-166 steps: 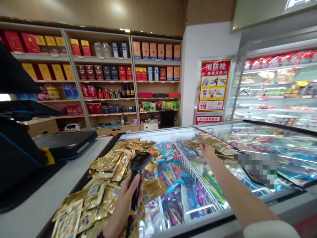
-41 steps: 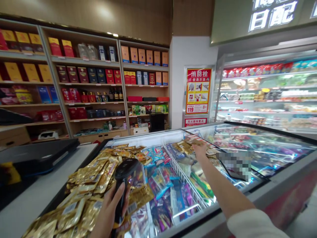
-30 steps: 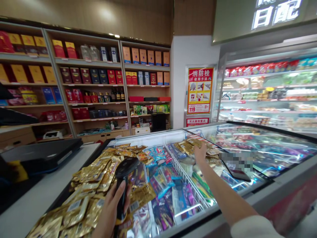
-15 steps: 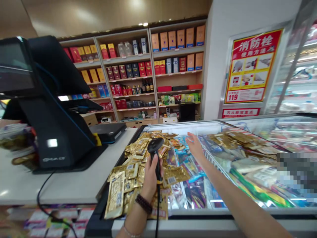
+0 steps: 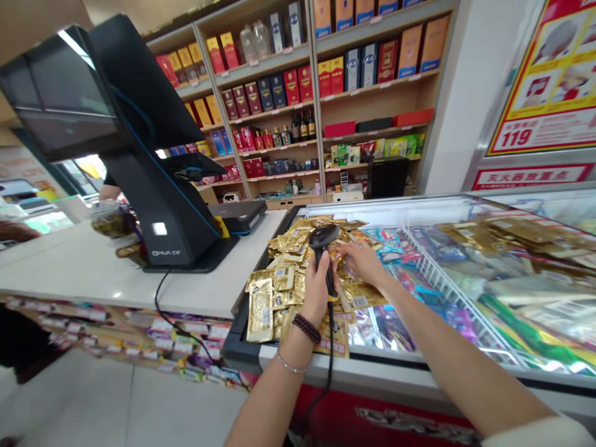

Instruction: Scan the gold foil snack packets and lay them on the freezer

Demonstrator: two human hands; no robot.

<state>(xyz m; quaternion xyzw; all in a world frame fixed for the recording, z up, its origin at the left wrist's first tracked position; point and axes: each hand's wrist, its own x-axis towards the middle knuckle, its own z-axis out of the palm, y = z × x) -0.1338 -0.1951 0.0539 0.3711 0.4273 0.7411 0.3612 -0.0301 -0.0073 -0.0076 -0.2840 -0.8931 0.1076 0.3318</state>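
while our left hand [image 5: 316, 288] wraps around the handle of a black scanner [image 5: 323, 234] near the centre of the frame, our right hand [image 5: 365, 261] is just to the right of it, its fingers pointing left over the gold packets [image 5: 292, 242]. the left fingers are closed about the handle; the right fingertips are partly hidden behind the scanner, so we cannot tell whether they pinch a packet or merely touch one. we hold the scanner with its head uppermost, and its cable [image 5: 331, 335] drops toward the bottom of the frame. around it the gold packets lie overlapped in a heap on the freezer [image 5: 372, 367], and more gold packets [image 5: 516, 239] lie at the right of the frame. between the two lots we see colourful packs [image 5: 393, 242] and a white wire divider [image 5: 433, 270]. we wear a dark beaded bracelet [image 5: 306, 329] on the left wrist. at the upper left a black terminal [image 5: 172, 211] stands on the white counter [image 5: 69, 261].
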